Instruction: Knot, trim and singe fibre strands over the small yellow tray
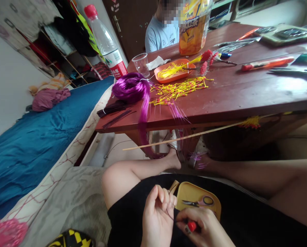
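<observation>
My left hand is raised over the lap, palm up and fingers curled together. A thin dark strand runs from its fingers down along the palm; its far end is hard to make out. Close beside it, my right hand is closed around a small tube with a red cap. Behind both hands, a yellow tray rests on the dark cloth over the lap, with scissors lying in it. A tan strip shows between the left fingers and the tray.
On the red-brown table lie a purple fiber bundle, yellow stamens with red tips and an orange dish. A thin stick crosses before the table edge. Bottles stand behind; a person sits across.
</observation>
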Demonstrator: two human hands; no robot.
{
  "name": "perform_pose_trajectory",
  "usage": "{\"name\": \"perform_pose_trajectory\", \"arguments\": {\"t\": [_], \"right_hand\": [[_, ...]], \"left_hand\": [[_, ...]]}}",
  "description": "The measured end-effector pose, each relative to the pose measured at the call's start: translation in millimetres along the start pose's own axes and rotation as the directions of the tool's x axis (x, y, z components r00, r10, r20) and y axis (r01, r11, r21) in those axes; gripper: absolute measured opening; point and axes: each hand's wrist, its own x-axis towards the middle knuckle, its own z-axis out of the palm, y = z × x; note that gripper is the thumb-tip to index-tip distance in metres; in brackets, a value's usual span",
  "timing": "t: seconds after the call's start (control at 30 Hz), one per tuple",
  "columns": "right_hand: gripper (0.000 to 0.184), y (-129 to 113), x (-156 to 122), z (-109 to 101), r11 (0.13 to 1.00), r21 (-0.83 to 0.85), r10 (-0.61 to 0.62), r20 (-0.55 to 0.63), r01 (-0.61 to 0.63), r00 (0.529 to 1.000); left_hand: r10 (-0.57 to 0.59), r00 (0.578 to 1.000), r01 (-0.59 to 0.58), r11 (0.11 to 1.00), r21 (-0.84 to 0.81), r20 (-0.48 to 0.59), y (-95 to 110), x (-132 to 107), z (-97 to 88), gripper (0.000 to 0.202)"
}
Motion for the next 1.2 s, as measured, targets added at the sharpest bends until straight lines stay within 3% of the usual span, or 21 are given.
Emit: {"name": "perform_pose_trajectory", "arguments": {"t": [0.2,0.6,0.77,0.97,1.2], "right_hand": [[0.018,-2.0,0.4,2.2,1.000,0.015,0.007,0.019,-0.007,1.000],[0.024,-2.2,0.8,4.8,1.000,0.029,0.009,0.045,-0.010,0.999],[0.022,-8.7,-0.8,-1.4,0.997,0.043,0.067,0.026,-0.068,0.997],[0.022,-12.2,-2.9,-10.2,0.971,0.178,0.181,-0.125,-0.157,0.976],[0.021,-11.9,1.1,-4.7,0.998,0.052,0.044,-0.029,-0.043,0.999]], "left_hand": [[-0.017,0.998,0.017,1.000,0.008,-0.059,1.0,0.2,3.1,0.033],[0.065,0.980,-0.049,0.995,0.086,-0.189,-1.1,0.8,9.1,0.038],[0.059,0.987,-0.044,0.994,0.102,-0.151,-1.0,-0.2,9.3,0.036],[0.090,0.990,-0.076,0.988,0.133,-0.105,-2.7,0.8,5.6,0.035],[0.096,0.990,-0.079,0.986,0.148,-0.108,-2.6,0.4,8.5,0.035]]}}
